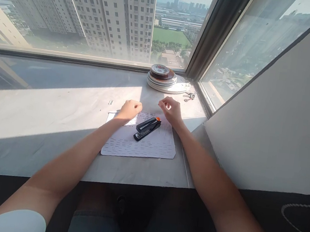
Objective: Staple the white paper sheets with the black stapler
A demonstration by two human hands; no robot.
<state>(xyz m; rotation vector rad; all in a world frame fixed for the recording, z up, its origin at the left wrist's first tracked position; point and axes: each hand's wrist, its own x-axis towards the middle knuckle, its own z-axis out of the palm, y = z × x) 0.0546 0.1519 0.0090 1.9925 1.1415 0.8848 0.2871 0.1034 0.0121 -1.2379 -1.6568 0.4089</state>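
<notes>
A black stapler point(147, 129) with an orange tip lies slantwise on sheets of paper point(139, 150) covered in writing. My left hand point(130, 110) is closed in a loose fist above the paper's far left edge; whether its curled fingers hold anything is hidden. Beyond the paper's far right part, my right hand point(171, 109) has its thumb and fingertips brought together in a pinch, with a gap showing inside the curl. Anything between those fingertips is too small to make out. Neither hand touches the stapler.
Near the window corner stands a stack of plates point(162, 81), with a bunch of keys point(190, 96) beside it. A small strip of staples point(110, 102) lies left of my left hand. The marble sill point(43, 125) ends at a front edge above my lap; a white wall point(279, 120) bounds the right.
</notes>
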